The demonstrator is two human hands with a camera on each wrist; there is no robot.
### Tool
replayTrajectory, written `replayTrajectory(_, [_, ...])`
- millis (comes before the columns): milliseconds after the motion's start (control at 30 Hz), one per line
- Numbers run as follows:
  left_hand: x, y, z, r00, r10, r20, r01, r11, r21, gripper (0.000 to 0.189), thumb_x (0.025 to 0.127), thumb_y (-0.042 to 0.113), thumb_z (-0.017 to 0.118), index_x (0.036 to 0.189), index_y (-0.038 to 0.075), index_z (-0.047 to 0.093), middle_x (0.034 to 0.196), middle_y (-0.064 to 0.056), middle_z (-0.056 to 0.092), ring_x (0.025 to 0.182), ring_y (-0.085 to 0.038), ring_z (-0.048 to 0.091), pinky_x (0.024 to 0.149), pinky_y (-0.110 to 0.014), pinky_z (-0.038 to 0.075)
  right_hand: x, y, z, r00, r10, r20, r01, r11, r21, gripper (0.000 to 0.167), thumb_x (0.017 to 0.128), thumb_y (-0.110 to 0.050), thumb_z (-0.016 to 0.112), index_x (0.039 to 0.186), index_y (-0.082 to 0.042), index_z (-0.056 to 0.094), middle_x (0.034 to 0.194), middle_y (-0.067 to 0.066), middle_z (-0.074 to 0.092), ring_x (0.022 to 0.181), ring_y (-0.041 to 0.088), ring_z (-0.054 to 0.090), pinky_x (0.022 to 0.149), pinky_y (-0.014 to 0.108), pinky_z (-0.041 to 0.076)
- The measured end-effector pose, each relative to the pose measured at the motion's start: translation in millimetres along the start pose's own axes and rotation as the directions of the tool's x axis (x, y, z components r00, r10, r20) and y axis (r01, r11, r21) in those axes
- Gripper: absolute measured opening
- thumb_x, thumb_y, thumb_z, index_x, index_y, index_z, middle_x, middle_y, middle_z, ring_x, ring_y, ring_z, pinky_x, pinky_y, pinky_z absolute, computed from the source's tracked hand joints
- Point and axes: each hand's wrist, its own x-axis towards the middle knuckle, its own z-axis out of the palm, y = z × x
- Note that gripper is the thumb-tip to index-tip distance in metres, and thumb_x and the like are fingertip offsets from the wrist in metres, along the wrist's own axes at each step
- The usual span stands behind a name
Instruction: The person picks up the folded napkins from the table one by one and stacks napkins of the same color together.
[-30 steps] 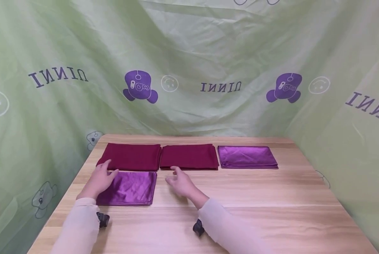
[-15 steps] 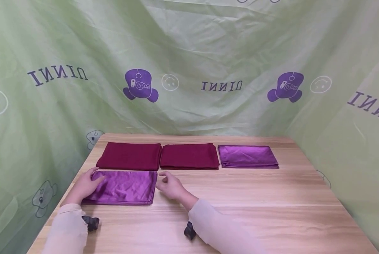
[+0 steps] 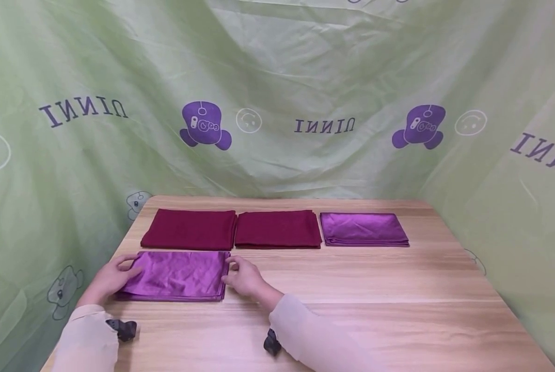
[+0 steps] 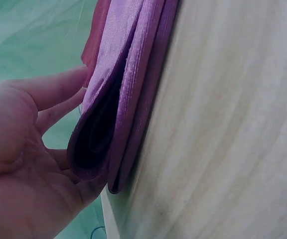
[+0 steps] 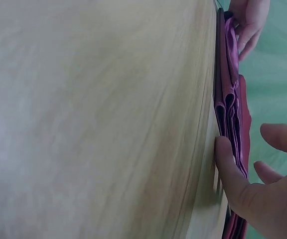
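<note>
A folded shiny purple cloth lies flat at the left front of the table, several layers thick. At its left end rests my left hand, thumb over the top. In the left wrist view, the fingers meet the looped fold at that end. Relaxed fingers of my right hand touch the cloth's right end. In the right wrist view, one straight finger lies along the stacked edges, while the others stand apart from the cloth.
Two folded dark red cloths, one at the back left and one in the back middle, lie in a row. Another folded purple cloth continues it on the right. Green printed curtains enclose the wooden table.
My left hand has slid left and toward me from the cloth's top to its left end. The right hand has moved left, up to the right end. The cloths stay in place.
</note>
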Motion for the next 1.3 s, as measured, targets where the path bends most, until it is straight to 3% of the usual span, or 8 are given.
replayTrajectory(200, [1.7,-3.3,-1.2,1.000,-0.015,0.015,0.016,0.999,-0.032,0.055,0.097,0.020,0.060,0.138,-0.010,0.038,0.127,-0.047,0.040,0.118,-0.060,0.040,0.094,-0.063,0.036,-0.7,-3.4,7.5,0.998,0.063,0.008,-0.064,0.987,0.146,0.045,0.083,0.003,0.072,0.126,-0.003,0.060,0.112,0.014,0.059,0.061,0.015,0.062,0.054,0.027,0.055])
replayTrajectory(500, [1.0,-3.6,-1.3,1.000,-0.017,0.018,0.019,0.992,-0.123,0.054,0.098,0.017,0.058,0.138,-0.013,0.036,0.128,-0.047,0.041,0.117,-0.058,0.042,0.093,-0.057,0.041,3.3,-4.9,14.0,0.997,0.069,-0.019,-0.065,0.983,0.173,0.044,0.078,0.007,0.074,0.120,0.000,0.064,0.087,0.006,0.062,0.072,0.012,0.061,0.063,0.025,0.054])
replayTrajectory(633, [-1.3,-4.2,0.9,0.999,-0.035,0.021,0.039,0.972,-0.234,0.057,0.100,0.020,0.056,0.140,-0.013,0.034,0.126,-0.042,0.047,0.103,-0.036,0.058,0.083,-0.035,0.049,5.2,-3.1,17.4,0.998,0.041,-0.045,-0.038,0.997,0.067,0.043,0.075,0.003,0.078,0.116,-0.004,0.067,0.082,0.000,0.059,0.074,0.010,0.054,0.069,0.024,0.049])
replayTrajectory(733, [-1.8,-4.4,1.6,0.999,-0.040,0.022,0.045,0.953,-0.299,0.059,0.099,0.021,0.057,0.141,-0.013,0.034,0.125,-0.038,0.047,0.093,-0.014,0.054,0.074,-0.023,0.047,5.8,-4.1,18.6,0.998,0.028,-0.061,-0.026,0.999,0.038,0.043,0.075,0.002,0.078,0.116,-0.006,0.067,0.084,-0.001,0.057,0.076,0.010,0.052,0.071,0.026,0.048])
replayTrajectory(967, [-4.0,-7.9,3.7,1.000,-0.019,0.022,0.026,0.920,-0.390,0.056,0.098,0.010,0.057,0.141,-0.014,0.032,0.130,-0.038,0.042,0.090,-0.002,0.051,0.075,-0.020,0.047,6.6,-8.9,20.7,0.996,0.000,-0.087,0.006,0.997,0.072,0.042,0.076,0.004,0.076,0.116,-0.007,0.068,0.085,-0.002,0.059,0.079,0.009,0.054,0.072,0.024,0.049])
replayTrajectory(1067, [-5.0,-8.7,3.5,1.000,-0.011,0.009,0.014,0.885,-0.465,0.049,0.096,0.005,0.059,0.139,-0.011,0.040,0.117,-0.025,0.056,0.086,-0.002,0.055,0.073,-0.022,0.049,6.7,-8.5,22.1,0.996,0.006,-0.092,0.005,0.993,0.121,0.042,0.076,0.006,0.076,0.116,-0.007,0.068,0.087,-0.001,0.059,0.081,0.010,0.054,0.073,0.025,0.049])
replayTrajectory(1200, [-6.5,-8.6,1.1,1.000,-0.003,0.012,0.010,0.799,-0.601,0.035,0.094,0.003,0.062,0.126,0.016,0.063,0.100,0.003,0.062,0.081,-0.006,0.058,0.069,-0.022,0.050,8.0,-6.8,23.6,0.995,0.022,-0.097,0.001,0.973,0.232,0.043,0.076,0.009,0.073,0.116,-0.006,0.067,0.090,0.001,0.058,0.082,0.012,0.053,0.071,0.024,0.050])
replayTrajectory(1300, [-7.5,-9.4,-0.6,1.000,0.024,0.015,-0.008,0.740,-0.673,0.037,0.094,0.002,0.062,0.118,0.030,0.066,0.098,0.011,0.062,0.082,-0.005,0.059,0.068,-0.021,0.050,9.7,-5.5,24.5,0.994,0.034,-0.101,0.000,0.947,0.321,0.044,0.076,0.012,0.071,0.116,-0.006,0.067,0.091,0.003,0.057,0.081,0.012,0.053,0.067,0.024,0.050])
